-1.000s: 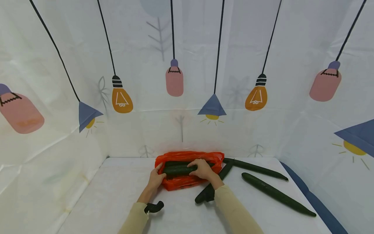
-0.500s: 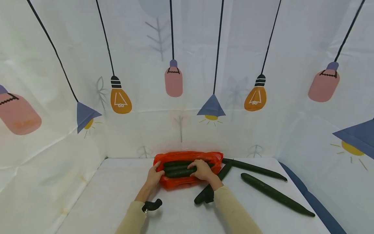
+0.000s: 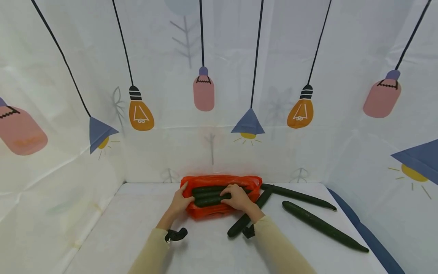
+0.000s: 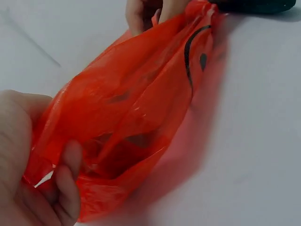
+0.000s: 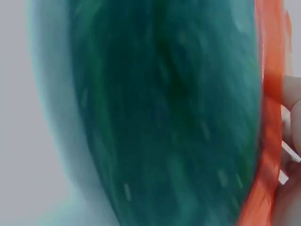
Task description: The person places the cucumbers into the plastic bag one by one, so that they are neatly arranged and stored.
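Observation:
A red plastic bag (image 3: 219, 179) lies mouth up at the back of the table, with 3 dark green cucumbers (image 3: 205, 201) side by side inside it. At its left end my left hand (image 3: 178, 200) grips the bag's edge; in the left wrist view the thumb and curled fingers (image 4: 70, 188) hold the thin plastic. My right hand (image 3: 237, 198) reaches over the bag's right part, thumb and fingers around the nearest cucumber. Up close in the right wrist view, a big cucumber (image 5: 164, 113) fills the picture, with a red bag strip (image 5: 270, 117) and my fingers (image 5: 291, 92) beside it.
Right of the bag, one cucumber (image 3: 237, 227) lies slanted under my right forearm. Another long cucumber (image 3: 299, 196) points toward the back right, and a third cucumber (image 3: 325, 226) lies nearer the table's right edge. White printed sheets (image 3: 164, 152) wall the table in.
My left hand has drawn slightly left, away from the cucumber ends. The nearest cucumber has shifted a little toward me, so the middle one shows. My right hand stays almost in place.

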Tool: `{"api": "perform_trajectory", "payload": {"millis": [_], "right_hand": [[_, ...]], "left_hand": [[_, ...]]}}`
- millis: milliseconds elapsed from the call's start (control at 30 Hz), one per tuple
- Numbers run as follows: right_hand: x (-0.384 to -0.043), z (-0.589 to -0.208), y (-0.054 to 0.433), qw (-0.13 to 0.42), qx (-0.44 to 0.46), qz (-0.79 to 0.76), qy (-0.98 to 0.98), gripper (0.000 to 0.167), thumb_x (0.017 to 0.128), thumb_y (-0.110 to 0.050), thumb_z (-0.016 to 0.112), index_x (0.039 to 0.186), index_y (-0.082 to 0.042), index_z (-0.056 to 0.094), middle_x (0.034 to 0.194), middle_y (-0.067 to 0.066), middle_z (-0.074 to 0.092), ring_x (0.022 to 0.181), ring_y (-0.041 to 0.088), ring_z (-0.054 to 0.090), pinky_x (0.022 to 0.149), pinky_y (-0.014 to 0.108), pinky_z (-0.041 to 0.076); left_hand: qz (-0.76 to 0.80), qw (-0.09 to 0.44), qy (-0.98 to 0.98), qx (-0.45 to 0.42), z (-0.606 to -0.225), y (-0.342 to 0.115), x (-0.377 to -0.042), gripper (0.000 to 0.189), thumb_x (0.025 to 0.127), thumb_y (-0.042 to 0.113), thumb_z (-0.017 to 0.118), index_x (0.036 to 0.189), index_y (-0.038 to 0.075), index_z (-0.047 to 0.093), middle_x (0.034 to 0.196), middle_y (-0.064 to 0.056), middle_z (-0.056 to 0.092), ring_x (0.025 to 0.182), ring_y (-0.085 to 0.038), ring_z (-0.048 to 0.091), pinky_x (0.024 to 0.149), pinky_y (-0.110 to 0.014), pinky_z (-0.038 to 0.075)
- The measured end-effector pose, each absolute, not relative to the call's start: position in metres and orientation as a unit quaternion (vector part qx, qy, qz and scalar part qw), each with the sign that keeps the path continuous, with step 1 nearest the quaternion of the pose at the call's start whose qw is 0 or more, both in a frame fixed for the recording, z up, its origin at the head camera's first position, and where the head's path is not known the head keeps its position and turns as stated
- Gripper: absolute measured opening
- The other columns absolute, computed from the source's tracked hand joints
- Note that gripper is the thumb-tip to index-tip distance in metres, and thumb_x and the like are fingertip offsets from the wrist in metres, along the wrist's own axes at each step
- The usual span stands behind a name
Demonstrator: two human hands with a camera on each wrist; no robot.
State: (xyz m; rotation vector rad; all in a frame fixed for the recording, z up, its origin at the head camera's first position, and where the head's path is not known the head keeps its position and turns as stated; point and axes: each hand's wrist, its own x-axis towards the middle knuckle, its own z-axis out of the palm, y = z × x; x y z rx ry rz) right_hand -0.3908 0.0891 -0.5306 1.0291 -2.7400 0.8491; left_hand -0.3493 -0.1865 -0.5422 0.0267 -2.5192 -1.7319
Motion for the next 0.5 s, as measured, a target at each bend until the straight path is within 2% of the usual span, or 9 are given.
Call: {"api": "perform_trajectory", "payload": {"millis": [67, 133, 333, 500], "right_hand": [[-0.391, -0.527, 0.093, 0.053, 0.345, 0.285, -0.893, 0.018, 0.084, -0.023, 0.076, 0.1, -0.017, 0.075, 0.098, -0.006, 0.064, 0.1, 0.018, 0.054, 0.09, 0.039, 0.046], [-0.391, -0.522, 0.098, 0.059, 0.349, 0.293, -0.888, 0.016, 0.085, -0.022, 0.075, 0.1, -0.015, 0.075, 0.099, -0.006, 0.065, 0.101, 0.018, 0.055, 0.09, 0.039, 0.046], [-0.387, -0.51, 0.119, 0.071, 0.344, 0.288, -0.891, 0.017, 0.086, -0.022, 0.074, 0.102, -0.015, 0.074, 0.101, -0.006, 0.067, 0.104, 0.018, 0.056, 0.092, 0.039, 0.046], [-0.379, -0.506, 0.144, 0.101, 0.342, 0.293, -0.887, 0.02, 0.084, -0.017, 0.076, 0.102, -0.009, 0.074, 0.098, -0.004, 0.068, 0.096, 0.018, 0.058, 0.085, 0.039, 0.048]], "left_hand": [[-0.526, 0.054, -0.849, -0.007, -0.538, -0.189, -0.353, 0.072, 0.084, 0.007, 0.068, 0.149, 0.003, 0.037, 0.143, -0.026, 0.043, 0.127, -0.039, 0.041, 0.103, -0.053, 0.037], [-0.492, 0.067, -0.868, -0.016, -0.534, -0.191, -0.357, 0.067, 0.084, 0.011, 0.071, 0.145, 0.003, 0.043, 0.14, -0.026, 0.046, 0.127, -0.041, 0.042, 0.103, -0.057, 0.035], [-0.4, 0.098, -0.911, -0.026, -0.525, -0.193, -0.366, 0.06, 0.081, 0.01, 0.072, 0.138, 0.004, 0.053, 0.134, -0.026, 0.052, 0.123, -0.043, 0.047, 0.098, -0.058, 0.04], [-0.364, 0.098, -0.925, -0.033, -0.527, -0.194, -0.369, 0.052, 0.079, 0.006, 0.067, 0.131, 0.006, 0.06, 0.129, -0.024, 0.054, 0.111, -0.04, 0.053, 0.086, -0.055, 0.048]]}}
